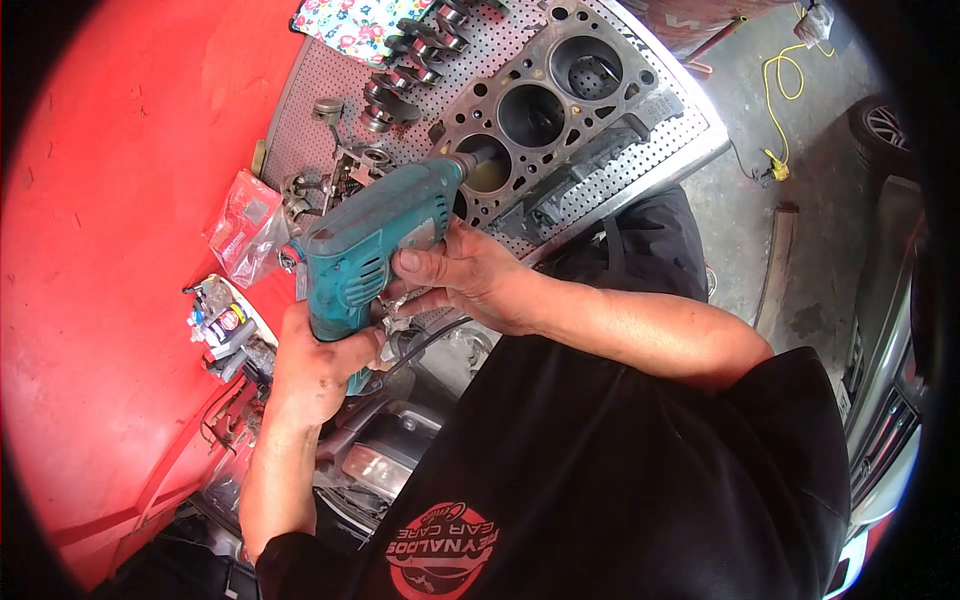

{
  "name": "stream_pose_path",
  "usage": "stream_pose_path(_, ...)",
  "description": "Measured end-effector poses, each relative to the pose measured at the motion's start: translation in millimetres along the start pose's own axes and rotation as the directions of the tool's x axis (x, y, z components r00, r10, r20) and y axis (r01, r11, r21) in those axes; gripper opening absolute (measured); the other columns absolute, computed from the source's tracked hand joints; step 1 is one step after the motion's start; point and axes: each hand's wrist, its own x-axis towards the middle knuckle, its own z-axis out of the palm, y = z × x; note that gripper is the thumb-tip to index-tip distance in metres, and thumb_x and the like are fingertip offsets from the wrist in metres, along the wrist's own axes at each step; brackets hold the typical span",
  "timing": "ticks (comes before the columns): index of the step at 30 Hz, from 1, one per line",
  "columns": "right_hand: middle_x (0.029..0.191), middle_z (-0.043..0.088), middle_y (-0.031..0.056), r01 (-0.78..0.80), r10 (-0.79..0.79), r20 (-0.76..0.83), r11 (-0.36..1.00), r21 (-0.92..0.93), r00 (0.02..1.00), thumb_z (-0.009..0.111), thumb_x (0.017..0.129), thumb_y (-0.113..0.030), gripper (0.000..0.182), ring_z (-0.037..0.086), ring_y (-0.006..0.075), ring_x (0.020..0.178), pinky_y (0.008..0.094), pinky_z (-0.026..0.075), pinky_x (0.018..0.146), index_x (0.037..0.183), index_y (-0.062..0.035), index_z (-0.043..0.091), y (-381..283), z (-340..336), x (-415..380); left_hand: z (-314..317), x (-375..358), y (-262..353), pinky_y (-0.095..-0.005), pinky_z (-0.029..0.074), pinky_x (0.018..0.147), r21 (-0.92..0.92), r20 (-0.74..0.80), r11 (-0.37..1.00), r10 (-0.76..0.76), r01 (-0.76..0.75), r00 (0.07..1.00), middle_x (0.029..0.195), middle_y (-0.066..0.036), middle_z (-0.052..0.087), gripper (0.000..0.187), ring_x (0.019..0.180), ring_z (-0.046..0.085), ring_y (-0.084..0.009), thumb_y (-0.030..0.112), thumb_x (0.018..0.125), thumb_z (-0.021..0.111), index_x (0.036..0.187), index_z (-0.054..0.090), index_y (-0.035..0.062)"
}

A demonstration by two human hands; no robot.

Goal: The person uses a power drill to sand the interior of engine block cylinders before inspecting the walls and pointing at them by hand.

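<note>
A teal electric drill (375,225) is in both hands, its nose pointing up and right. My left hand (320,360) wraps around the drill's handle, thumb on the near side. Against the drill's body, just behind its nose, rests my right hand (460,275), with thumb and fingers bent; part of its grip is hidden. The chuck sits over the nearest bore of an engine block (515,170), with a dark attachment reaching into that bore. Two other open bores show farther up the block. A dark cable (425,345) runs below the drill.
The perforated metal table (300,130) also carries a crankshaft (405,70), a piston (327,108), a flowered cloth (355,25) and small metal parts. Beside it are a red panel (120,200), a plastic bag (250,230) and a headlight (375,468). A yellow cord (775,80) lies on the floor.
</note>
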Motion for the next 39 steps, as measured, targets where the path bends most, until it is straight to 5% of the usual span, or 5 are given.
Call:
stream_pose_path(3, 0.136, 0.055, 0.005, -0.018, 0.018, -0.019, 1.0, -0.006, 1.0, 0.072, 0.094, -0.04, 0.067, 0.06, 0.0227, 0.117, 0.0434, 0.052, 0.097, 0.146, -0.0141, 0.037, -1.4, -1.3, -1.4, -3.6, 1.4, -2.4, -0.0297, 0.051, 0.066, 0.005, 0.042, 1.0, 0.008, -0.008, 0.999, 0.084, -0.004, 0.067, 0.021, 0.072, 0.061, -0.0127, -0.001, 0.078, 0.066, 0.099, 0.067, -0.0036)
stream_pose_path(39, 0.133, 0.058, 0.0041, -0.018, 0.019, 0.015, 1.0, -0.012, 1.0, 0.071, 0.095, -0.037, 0.064, 0.061, 0.0212, 0.116, 0.0436, 0.051, 0.096, 0.145, -0.0142, 0.039, -5.7, 5.5, -5.5, -4.1, -8.5, 10.1, -0.0291, 0.05, 0.065, 0.013, 0.047, 1.0, -0.011, 0.01, 0.999, 0.083, -0.004, 0.068, 0.019, 0.07, 0.061, -0.0127, 0.0, 0.079, 0.067, 0.098, 0.068, -0.0031)
